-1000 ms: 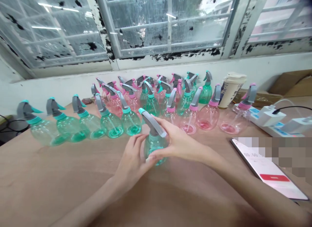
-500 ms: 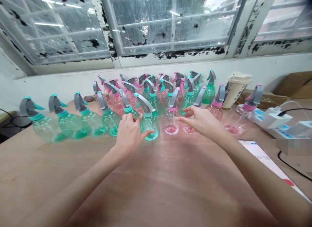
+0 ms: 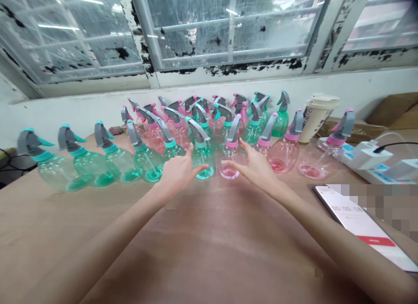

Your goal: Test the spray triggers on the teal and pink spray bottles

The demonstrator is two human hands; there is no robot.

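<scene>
Hands, left and right, spread wide, frame green and pink spray bottles at center frame.

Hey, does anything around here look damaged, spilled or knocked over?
The window frame behind the table looks worn: its white surface is broken by ragged black patches, perhaps peeling paint. Dark blotches mark the glass too. No spray bottle has fallen, and I see no spill.
</scene>
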